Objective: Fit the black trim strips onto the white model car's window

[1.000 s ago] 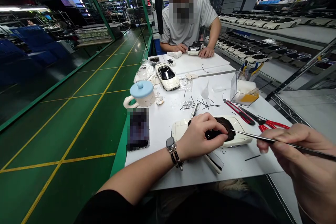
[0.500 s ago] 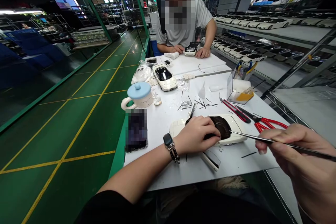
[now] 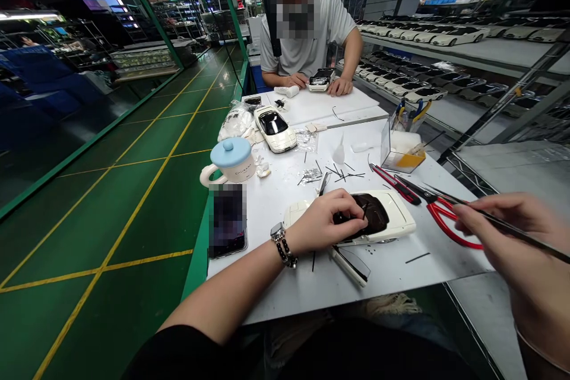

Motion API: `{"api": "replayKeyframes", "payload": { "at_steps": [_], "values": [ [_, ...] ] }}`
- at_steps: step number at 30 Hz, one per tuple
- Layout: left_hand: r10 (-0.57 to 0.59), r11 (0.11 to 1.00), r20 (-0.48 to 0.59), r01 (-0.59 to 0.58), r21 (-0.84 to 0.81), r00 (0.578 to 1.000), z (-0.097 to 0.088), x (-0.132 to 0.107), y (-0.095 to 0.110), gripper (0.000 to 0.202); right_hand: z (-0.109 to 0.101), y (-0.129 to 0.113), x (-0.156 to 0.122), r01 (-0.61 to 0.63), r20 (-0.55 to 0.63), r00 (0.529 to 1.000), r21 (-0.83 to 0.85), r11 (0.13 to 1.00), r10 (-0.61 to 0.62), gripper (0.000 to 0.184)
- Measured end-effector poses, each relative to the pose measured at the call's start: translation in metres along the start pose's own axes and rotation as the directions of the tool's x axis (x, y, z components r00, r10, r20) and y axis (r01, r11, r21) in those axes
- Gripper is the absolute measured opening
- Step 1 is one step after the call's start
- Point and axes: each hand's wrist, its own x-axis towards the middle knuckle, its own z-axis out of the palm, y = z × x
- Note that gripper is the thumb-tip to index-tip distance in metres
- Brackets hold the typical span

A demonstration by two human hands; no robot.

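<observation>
- Head view: left hand, fingers pressed together on a dark window piece of a white toy car
- Right hand pinching long tweezers, over red scissors
- Mug well left of left hand, its word too small to read
- Table edge near, below left hand

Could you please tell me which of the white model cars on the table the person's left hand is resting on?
The white model car nearest the person, under the left hand; a second white model car sits untouched farther up the table.
</observation>
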Motion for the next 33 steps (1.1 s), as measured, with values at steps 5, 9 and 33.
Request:
{"api": "replayKeyframes", "payload": {
  "at_steps": [5,9,33],
  "values": [
    [-0.019,1.000,-0.001,0.019,-0.024,1.000,-0.002,0.000,-0.002,0.010,0.002,0.061,0.006,0.382,0.394,0.884,-0.297,0.875,-0.252,0.024],
    [-0.035,0.999,-0.018,0.035,0.001,0.999,-0.006,0.001,-0.002,0.011,0.009,0.078,0.001,0.496,0.515,0.803,-0.299,0.815,-0.300,0.024],
    [-0.005,0.995,0.442,-0.042,0.095,0.897,-0.018,-0.001,0.017,0.007,-0.008,0.105,0.020,0.200,0.365,0.922,-0.730,0.654,0.126,0.036]
  ]
}}
